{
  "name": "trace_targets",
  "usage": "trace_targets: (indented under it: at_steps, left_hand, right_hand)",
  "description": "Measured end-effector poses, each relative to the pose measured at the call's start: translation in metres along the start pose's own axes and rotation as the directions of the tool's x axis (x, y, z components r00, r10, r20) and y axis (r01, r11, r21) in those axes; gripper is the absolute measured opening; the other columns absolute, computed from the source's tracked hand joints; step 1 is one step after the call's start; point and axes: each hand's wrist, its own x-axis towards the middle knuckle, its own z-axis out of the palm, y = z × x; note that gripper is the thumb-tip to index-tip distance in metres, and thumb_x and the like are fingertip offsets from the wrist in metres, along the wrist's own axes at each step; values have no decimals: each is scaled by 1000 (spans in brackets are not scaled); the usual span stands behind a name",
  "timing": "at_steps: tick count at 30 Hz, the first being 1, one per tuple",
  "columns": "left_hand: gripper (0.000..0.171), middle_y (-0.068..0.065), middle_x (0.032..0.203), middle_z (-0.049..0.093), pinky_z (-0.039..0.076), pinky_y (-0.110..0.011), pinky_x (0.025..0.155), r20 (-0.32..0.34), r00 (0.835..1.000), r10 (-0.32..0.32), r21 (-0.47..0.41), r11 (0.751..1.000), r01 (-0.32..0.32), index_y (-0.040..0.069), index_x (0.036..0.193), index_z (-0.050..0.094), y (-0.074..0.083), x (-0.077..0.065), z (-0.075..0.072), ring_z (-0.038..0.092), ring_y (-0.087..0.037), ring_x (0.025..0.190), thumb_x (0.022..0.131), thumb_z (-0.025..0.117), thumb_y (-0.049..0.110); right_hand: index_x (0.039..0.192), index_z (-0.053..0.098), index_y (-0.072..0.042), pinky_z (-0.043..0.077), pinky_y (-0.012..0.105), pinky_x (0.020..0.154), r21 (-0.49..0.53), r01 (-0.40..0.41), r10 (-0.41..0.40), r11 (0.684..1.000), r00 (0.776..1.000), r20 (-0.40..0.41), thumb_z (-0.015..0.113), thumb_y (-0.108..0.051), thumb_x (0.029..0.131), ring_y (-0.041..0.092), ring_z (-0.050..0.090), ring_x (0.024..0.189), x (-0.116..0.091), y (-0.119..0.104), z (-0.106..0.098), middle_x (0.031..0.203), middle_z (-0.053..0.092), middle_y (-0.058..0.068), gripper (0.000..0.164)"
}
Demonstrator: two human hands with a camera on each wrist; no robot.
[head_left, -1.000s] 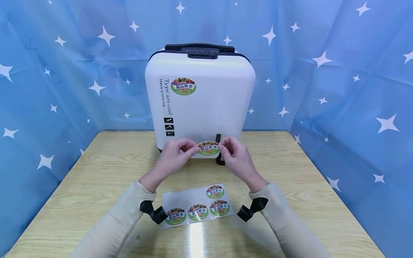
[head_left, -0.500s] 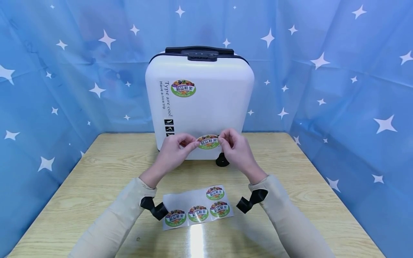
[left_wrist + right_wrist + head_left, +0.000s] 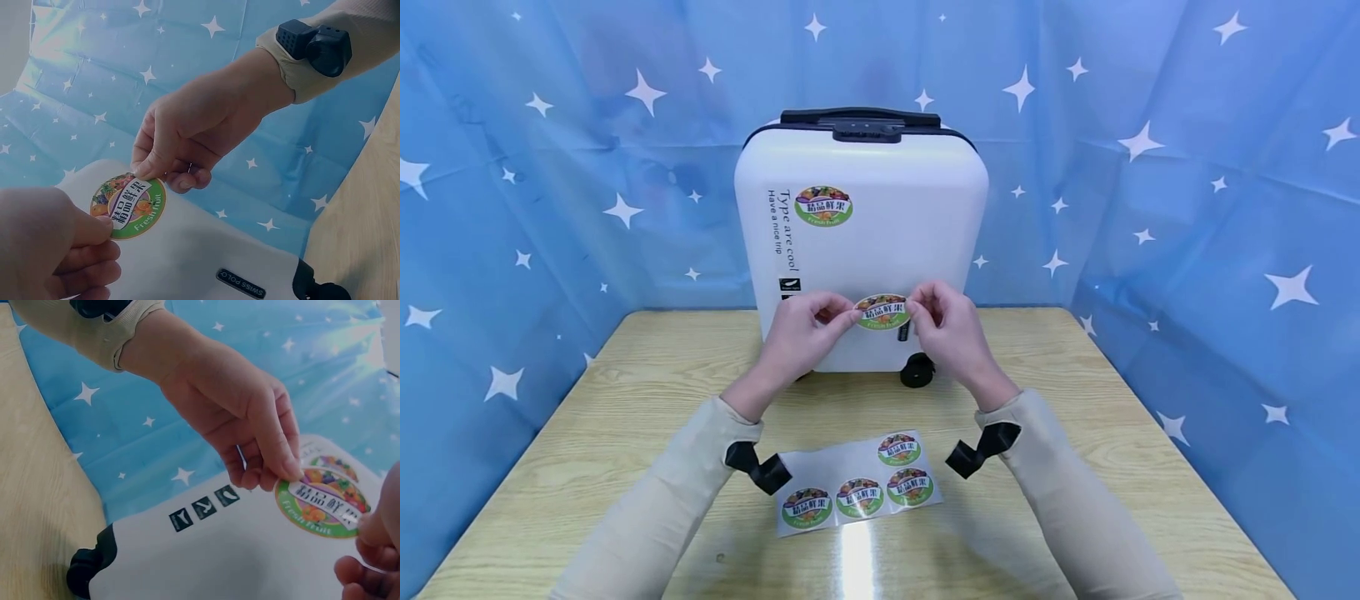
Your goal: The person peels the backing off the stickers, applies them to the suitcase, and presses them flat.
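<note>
An oval fruit sticker [image 3: 882, 312] is stretched between both hands in front of a white suitcase [image 3: 895, 233]. My left hand [image 3: 801, 335] pinches its left end between thumb and finger. The right hand [image 3: 951, 332] pinches the opposite end in the same way. In both wrist views the sticker [image 3: 129, 206] lies flat and face outward, apart from the suitcase as far as I can tell. Another matching sticker [image 3: 823, 207] is on the suitcase's upper left, beside printed lettering [image 3: 784, 229].
On the wooden table [image 3: 647, 417], nearer me, lies a white backing sheet [image 3: 842, 459] bearing several more fruit stickers. The suitcase stands upright at the back on black wheels [image 3: 917, 370]. A blue star-patterned curtain [image 3: 625, 150] surrounds the table on the far side and both flanks.
Both hands have risen together along the suitcase front, carrying the sticker upward. The backing sheet and the sticker on the suitcase have stayed put.
</note>
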Motion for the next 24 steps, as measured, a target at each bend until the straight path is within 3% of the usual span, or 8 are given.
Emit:
trace_targets:
  at_steps: [18, 24]
  left_hand:
    - [10, -3, 77, 67, 46, -28, 58, -3, 1000, 16, 17, 1000, -15, 4, 83, 69, 11, 16, -11, 56, -13, 64, 87, 66, 13]
    - [11, -4, 78, 66, 46, -28, 59, 2, 1000, -7, 27, 1000, 7, 3, 83, 69, 14, 23, -13, 55, -14, 65, 87, 66, 13]
  right_hand:
    - [89, 55, -3, 35, 24, 46, 2, -17, 17, 1000, 999, -33, 56, -9, 93, 21, 45, 57, 15, -13, -6, 71, 52, 8, 7]
    - [88, 55, -3, 35, 24, 47, 14, -5, 6, 1000, 999, -48, 56, -9, 93, 21, 46, 58, 19, -14, -8, 71, 53, 8, 8]
